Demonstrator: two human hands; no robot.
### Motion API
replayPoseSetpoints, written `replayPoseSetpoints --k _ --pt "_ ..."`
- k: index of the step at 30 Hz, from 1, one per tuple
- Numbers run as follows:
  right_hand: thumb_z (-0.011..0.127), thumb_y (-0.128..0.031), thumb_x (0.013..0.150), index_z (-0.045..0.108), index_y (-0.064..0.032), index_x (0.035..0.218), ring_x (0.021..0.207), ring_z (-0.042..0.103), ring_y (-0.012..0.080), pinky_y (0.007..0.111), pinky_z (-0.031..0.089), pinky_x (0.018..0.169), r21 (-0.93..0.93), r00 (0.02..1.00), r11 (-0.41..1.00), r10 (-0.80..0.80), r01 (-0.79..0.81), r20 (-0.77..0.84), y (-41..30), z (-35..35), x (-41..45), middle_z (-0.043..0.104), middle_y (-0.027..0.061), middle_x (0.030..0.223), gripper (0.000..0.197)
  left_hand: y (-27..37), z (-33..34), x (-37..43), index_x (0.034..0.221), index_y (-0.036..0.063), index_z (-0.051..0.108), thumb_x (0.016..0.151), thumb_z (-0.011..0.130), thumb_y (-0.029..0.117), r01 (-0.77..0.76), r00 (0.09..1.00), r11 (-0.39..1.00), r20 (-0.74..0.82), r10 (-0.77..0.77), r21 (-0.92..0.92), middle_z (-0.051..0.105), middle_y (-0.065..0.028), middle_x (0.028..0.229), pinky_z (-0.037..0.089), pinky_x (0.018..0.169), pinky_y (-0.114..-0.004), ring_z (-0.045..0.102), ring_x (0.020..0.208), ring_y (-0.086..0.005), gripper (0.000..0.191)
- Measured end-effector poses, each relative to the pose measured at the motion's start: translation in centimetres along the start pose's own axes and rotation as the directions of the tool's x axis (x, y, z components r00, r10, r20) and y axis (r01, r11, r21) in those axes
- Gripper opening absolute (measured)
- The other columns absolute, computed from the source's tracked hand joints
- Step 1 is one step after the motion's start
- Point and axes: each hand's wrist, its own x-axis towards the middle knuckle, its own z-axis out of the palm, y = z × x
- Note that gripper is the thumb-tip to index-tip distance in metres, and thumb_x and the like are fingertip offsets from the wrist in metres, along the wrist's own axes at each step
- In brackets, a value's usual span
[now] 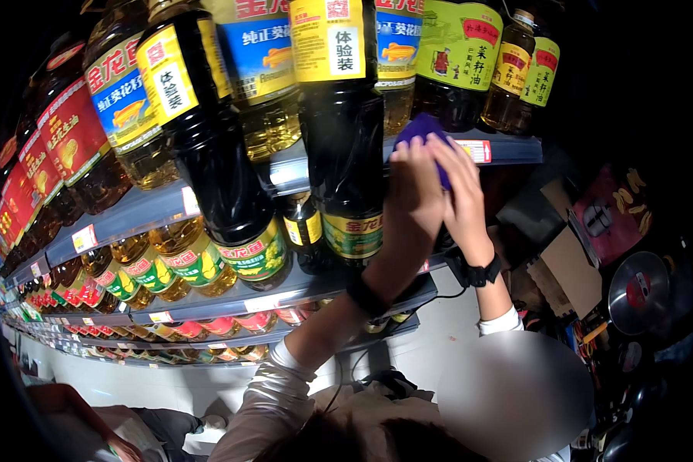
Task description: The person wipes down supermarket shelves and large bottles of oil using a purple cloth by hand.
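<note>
My left hand [414, 185] and my right hand [461, 193] are close together at the front edge of the upper shelf [514, 151]. Between and under their fingers is a purple cloth [418, 128], partly hidden by both hands. A tall dark bottle [343, 144] with a yellow upper label stands just left of my left hand. Above the cloth, a large cooking oil bottle [459, 49] bears a green label, with a smaller yellow-labelled oil bottle [508, 63] beside it. Black bands circle both my wrists.
Another tall dark bottle [219, 167] stands farther left. Red-labelled oil bottles [69, 138] line the upper shelf; green-labelled ones [187, 260] fill a lower shelf. At right are cardboard [572, 277] and a pan-like round metal item [638, 291]. A person's arm [81, 410] shows lower left.
</note>
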Motion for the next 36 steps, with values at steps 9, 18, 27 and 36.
replayPoseSetpoints --k 9,18,27,36 --pt "0.047 0.018 0.073 0.06 -0.0004 0.131 0.136 0.048 0.0411 0.047 0.034 0.117 -0.028 0.995 0.997 0.071 -0.073 -0.067 5.8 -2.4 -2.3 0.059 0.0178 0.138 0.062 3.3 5.8 1.6 0.137 -0.0175 0.045 0.084 0.055 0.01 -0.242 0.968 0.943 0.123 0.219 0.23 0.049 -0.0303 0.141 0.033 0.118 -0.05 0.047 0.133 -0.0453 0.061" --pt "0.047 0.018 0.07 0.059 -0.0017 0.131 0.139 0.044 0.0409 0.047 0.031 0.119 -0.04 0.981 0.982 0.183 -0.186 -0.059 7.9 -5.1 -3.8 0.057 0.0164 0.141 0.065 6.2 7.3 2.6 0.135 -0.0127 0.053 0.087 0.055 0.017 -0.352 0.932 0.878 0.204 0.299 0.325 0.054 -0.0251 0.14 0.033 0.118 -0.048 0.049 0.133 -0.0416 0.057" --pt "0.054 0.017 0.071 0.059 -0.0018 0.13 0.128 0.049 0.0403 0.047 0.041 0.111 -0.002 0.993 1.0 0.019 -0.018 0.113 3.3 -3.8 -0.8 0.058 0.0127 0.14 0.062 1.0 1.6 1.3 0.127 -0.0121 0.055 0.083 0.061 0.008 -0.155 0.981 0.988 0.122 0.151 0.019 0.057 -0.0235 0.131 0.047 0.107 -0.042 0.056 0.121 -0.0396 0.049" --pt "0.067 0.004 0.071 0.055 0.0008 0.11 0.111 0.055 0.0402 0.043 0.049 0.094 0.152 0.969 0.986 -0.106 0.073 0.224 3.8 -2.5 7.0 0.063 0.0194 0.109 0.041 0.2 -1.3 4.6 0.13 -0.0087 0.049 0.081 0.059 -0.002 0.01 0.989 1.0 0.146 -0.012 0.018 0.056 -0.0212 0.125 0.045 0.104 -0.043 0.052 0.118 -0.038 0.05"
